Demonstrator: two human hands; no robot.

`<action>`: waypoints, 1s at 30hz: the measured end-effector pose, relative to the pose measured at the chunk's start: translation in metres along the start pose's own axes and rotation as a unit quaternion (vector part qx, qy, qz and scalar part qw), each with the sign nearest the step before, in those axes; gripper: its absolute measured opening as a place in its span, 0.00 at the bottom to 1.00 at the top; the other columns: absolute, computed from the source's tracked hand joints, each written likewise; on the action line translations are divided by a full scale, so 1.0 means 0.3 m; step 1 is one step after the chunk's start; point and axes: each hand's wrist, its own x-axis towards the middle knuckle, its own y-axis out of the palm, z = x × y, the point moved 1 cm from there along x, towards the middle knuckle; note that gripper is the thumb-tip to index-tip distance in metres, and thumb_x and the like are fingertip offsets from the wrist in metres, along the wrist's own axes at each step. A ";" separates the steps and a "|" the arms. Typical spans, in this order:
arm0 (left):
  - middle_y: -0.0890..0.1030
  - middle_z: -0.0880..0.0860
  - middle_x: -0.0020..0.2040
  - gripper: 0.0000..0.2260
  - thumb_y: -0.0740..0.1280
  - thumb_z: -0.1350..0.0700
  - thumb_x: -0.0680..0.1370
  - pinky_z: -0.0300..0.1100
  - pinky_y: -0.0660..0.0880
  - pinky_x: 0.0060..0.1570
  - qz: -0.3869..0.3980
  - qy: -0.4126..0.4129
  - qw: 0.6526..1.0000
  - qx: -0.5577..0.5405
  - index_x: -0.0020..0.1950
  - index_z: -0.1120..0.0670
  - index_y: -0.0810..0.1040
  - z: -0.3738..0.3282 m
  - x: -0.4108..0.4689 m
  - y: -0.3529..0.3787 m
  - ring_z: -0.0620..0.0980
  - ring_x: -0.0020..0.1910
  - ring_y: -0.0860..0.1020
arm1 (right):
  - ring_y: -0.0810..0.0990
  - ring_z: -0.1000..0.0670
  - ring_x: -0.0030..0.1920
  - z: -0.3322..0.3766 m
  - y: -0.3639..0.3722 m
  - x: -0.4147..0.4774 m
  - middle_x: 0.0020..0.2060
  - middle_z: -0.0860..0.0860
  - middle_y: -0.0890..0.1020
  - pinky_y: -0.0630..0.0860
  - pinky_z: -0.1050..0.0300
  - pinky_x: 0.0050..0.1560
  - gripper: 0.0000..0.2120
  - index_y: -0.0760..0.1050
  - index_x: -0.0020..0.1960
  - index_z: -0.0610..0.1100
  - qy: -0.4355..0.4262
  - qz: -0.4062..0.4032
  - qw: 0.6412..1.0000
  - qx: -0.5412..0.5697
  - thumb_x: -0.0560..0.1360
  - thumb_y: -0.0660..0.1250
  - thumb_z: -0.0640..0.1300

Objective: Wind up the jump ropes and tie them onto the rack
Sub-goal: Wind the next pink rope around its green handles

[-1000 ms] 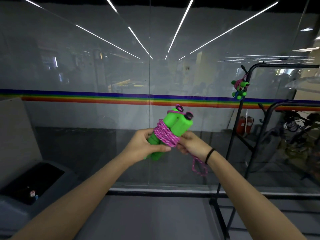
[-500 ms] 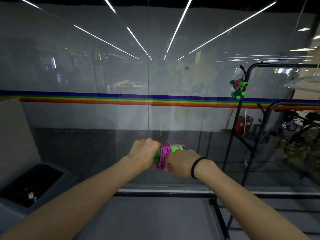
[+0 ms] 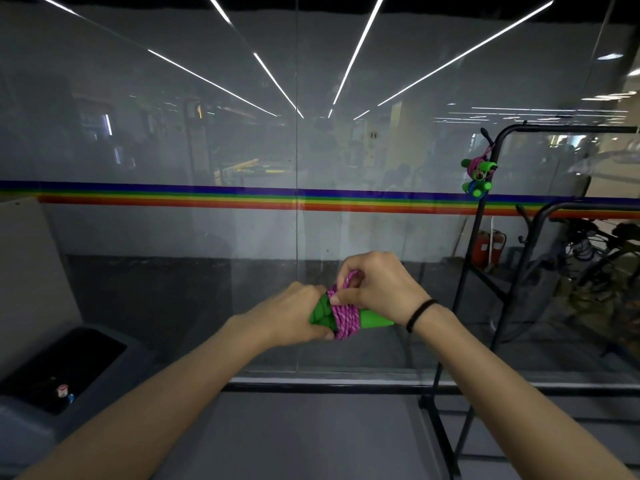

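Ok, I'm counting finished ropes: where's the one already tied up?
In the head view it hangs upper right, on the black rack's near post just below the top corner: a wound rope with green handles.

Green handles largely covered by both hands, rack cut off at right edge, small bin items indistinct

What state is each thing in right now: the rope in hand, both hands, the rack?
Jump rope: pink cord wound around its green handles, not on the rack.
Left hand: grip shut on the handles.
Right hand: pinching a cord loop.
Rack: upright, two wound ropes hanging.
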 end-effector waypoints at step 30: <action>0.81 0.53 0.39 0.29 0.80 0.52 0.48 0.42 0.75 0.40 0.083 -0.155 0.678 -0.714 0.47 0.55 0.81 -0.026 -0.036 0.116 0.49 0.34 0.80 | 0.76 0.59 0.30 -0.005 -0.026 -0.047 0.30 0.53 0.80 0.73 0.69 0.34 0.06 0.78 0.38 0.48 -0.023 -0.094 0.983 0.157 0.66 0.74 0.45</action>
